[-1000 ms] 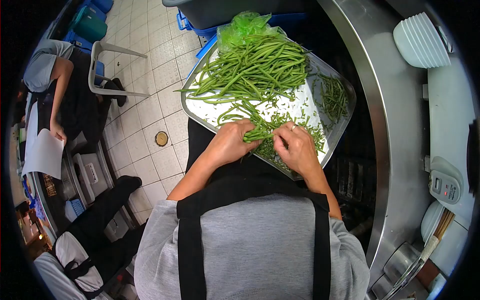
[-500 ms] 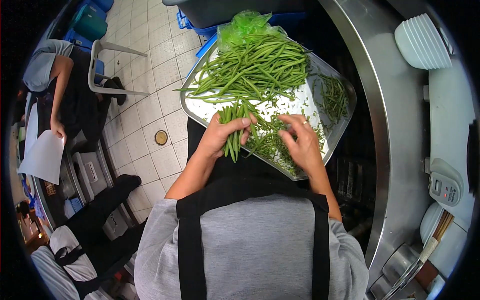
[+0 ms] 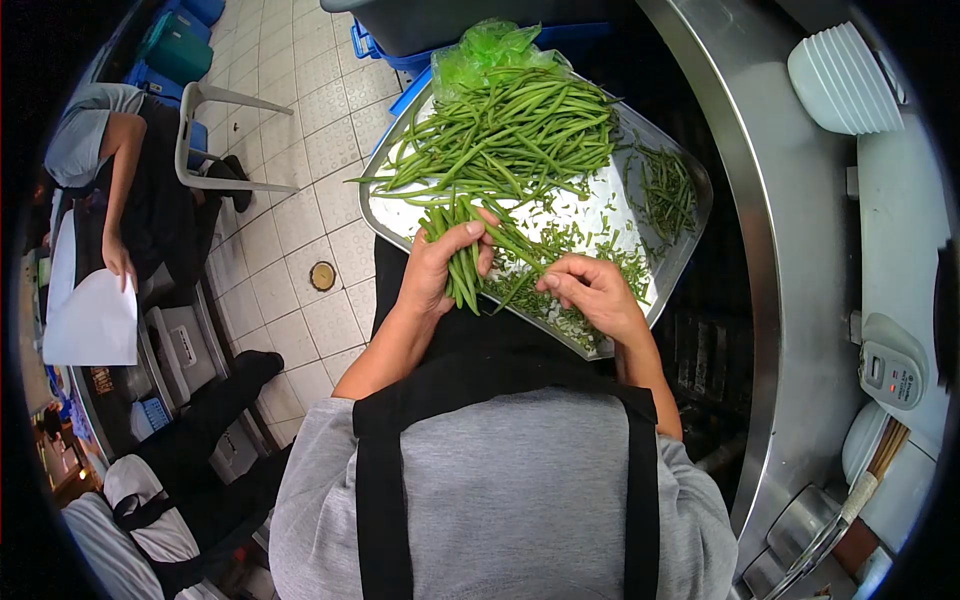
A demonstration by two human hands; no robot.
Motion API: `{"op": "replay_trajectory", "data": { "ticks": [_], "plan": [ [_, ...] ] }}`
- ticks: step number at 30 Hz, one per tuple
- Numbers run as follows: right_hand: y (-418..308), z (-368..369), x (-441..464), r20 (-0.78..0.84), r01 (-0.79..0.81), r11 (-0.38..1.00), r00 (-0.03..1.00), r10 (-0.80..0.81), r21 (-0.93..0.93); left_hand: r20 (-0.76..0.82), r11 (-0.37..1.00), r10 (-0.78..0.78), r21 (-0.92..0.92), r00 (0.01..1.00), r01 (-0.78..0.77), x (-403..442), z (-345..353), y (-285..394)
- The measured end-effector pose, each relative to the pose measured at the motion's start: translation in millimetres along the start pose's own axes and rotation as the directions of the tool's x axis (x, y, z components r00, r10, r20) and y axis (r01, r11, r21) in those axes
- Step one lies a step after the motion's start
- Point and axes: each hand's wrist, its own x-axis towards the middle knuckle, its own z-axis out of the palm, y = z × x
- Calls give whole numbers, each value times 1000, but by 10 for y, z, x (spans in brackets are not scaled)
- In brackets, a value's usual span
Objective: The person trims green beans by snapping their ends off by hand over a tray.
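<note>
My left hand [image 3: 430,268] is wrapped round a bunch of green beans [image 3: 464,272], thumb across the top. One bean slants out of that bunch toward my right hand [image 3: 596,292], whose thumb and forefinger pinch its end. Both hands are over the near edge of a metal tray [image 3: 684,254]. A large pile of long green beans [image 3: 510,135] lies on the tray's far side, beside a crumpled green plastic bag [image 3: 490,55]. Short cut-off bits [image 3: 575,240] are scattered under and around my right hand. A smaller heap of thin trimmings [image 3: 667,195] sits at the tray's right end.
A steel counter edge [image 3: 745,160] curves along the right, with stacked white bowls [image 3: 842,82] and a small white device [image 3: 893,376] beyond it. At left are a white chair [image 3: 190,135] and a person holding a white sheet [image 3: 95,325]. Another person is at lower left.
My right hand has gone from spread fingers to a pinch on a bean's end, moving slightly down and left. The left hand's bunch has shifted a little left. The co-worker's white sheet has turned.
</note>
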Motion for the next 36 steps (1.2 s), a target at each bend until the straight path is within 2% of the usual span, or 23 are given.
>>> {"op": "replay_trajectory", "data": {
  "ticks": [2, 5, 8, 11, 12, 15, 16, 19, 20, 21, 22, 26, 27, 28, 33, 35, 36],
  "plan": [
    [-23, -14, -23, 26, 43, 989, 999, -47, 142, -9, 1000, 14, -28, 1000, -14, 14, -19, -13],
    [-1, -22, -1, -34, 56, 991, 998, -52, 123, -15, 999, 18, -31, 1000, -18, 6, -8, -36],
    [38, -38, 34, -225, 55, 977, 969, -103, -208, 70, 997, 39, 65, 997, -44, -40, 25, -54],
    [115, -2, 107, -396, 114, 993, 911, -111, -16, 174, 982, 44, 176, 984, -75, -91, 107, -34],
    [146, -9, 146, -377, 143, 980, 923, -81, 141, 187, 979, 43, 190, 981, -79, -96, 138, -34],
    [154, 13, 195, -387, 258, 773, 922, -18, 579, 204, 973, 29, 220, 979, -75, -86, 165, -37],
    [140, 12, 185, -375, 271, 728, 927, -20, 630, 210, 969, 27, 233, 977, -77, -85, 161, -64],
    [218, -23, 204, -487, 225, 955, 867, -106, 192, 183, 984, 27, 170, 983, -59, -87, 127, -57],
    [214, -46, 190, -533, 221, 963, 802, -270, -155, 169, 990, 30, 130, 985, -53, -84, 103, -39],
    [171, -64, 170, -514, 173, 858, 738, -438, -483, 159, 994, 52, 89, 986, -67, -52, 42, -29],
    [129, -80, 156, -432, 91, 654, 681, -591, -751, 114, 996, 64, 47, 991, -69, -19, -23, -39],
    [89, -95, 21, -416, -41, 676, 815, -403, -736, 39, 978, 105, -185, 994, -96, 102, -156, -41],
    [132, -86, 20, -385, -27, 654, 826, -411, -756, 18, 960, 117, -257, 993, -108, 121, -168, -54],
    [189, -64, 27, -354, -12, 632, 837, -417, -774, 94, 951, 87, -304, 992, -54, 121, -187, -47],
    [351, 95, 146, -275, -61, 480, 879, -390, -875, -1, 993, 23, -119, 1000, -23, 86, -99, -43],
    [367, 84, 168, -295, -47, 531, 871, -394, -846, -37, 1000, 10, 14, 999, -9, 50, -11, 34],
    [344, 76, 153, -300, -37, 544, 865, -403, -838, -45, 1000, 21, 16, 999, -20, 55, -23, 2]
  ]
}}
